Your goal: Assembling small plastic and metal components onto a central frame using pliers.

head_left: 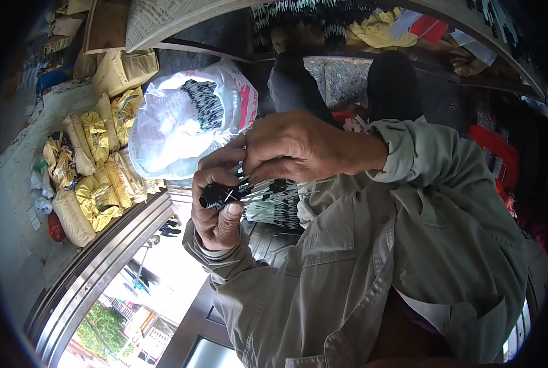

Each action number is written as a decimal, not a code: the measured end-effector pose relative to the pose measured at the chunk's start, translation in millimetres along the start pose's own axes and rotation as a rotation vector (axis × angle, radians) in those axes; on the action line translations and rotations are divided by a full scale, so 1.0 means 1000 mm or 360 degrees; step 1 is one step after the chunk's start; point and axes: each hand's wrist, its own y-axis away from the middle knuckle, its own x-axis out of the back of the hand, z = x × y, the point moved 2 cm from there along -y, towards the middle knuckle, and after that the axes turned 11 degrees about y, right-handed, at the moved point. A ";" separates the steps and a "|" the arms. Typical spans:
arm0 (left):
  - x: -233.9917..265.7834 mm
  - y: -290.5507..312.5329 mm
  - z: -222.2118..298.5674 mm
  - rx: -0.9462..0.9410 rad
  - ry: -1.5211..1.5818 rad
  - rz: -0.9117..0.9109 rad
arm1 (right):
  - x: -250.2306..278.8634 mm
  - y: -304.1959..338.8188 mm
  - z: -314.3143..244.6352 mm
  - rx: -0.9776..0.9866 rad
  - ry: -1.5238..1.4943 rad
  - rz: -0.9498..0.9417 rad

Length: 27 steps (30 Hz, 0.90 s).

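Holding the black part (214,197) in left hand (211,222), grip closed round it, near the white bag (163,138). Right hand (307,146) bunched beside it, can't tell what's pinched

A single view is taken from the wearer's head, through a wide fisheye lens aimed steeply downward. The left hand (215,218) and right hand (307,147) are seen from close above, near the centre; the metal frame (99,276) is bowed toward the rim.
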 end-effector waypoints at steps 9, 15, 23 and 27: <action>-0.017 -0.007 0.000 -0.0017 -0.0138 0.0179 | 0.005 0.000 -0.011 0.0066 0.0357 0.0064; -0.029 -0.009 0.000 -0.0090 -0.0452 0.0286 | 0.005 0.009 -0.010 0.0173 0.0543 0.0110; -0.042 -0.013 0.002 -0.0097 -0.0414 0.0192 | 0.033 0.034 -0.021 -0.0061 0.0359 0.0359; -0.060 -0.019 0.003 -0.0118 -0.0526 0.0146 | 0.031 0.040 -0.019 -0.0204 0.0141 0.0091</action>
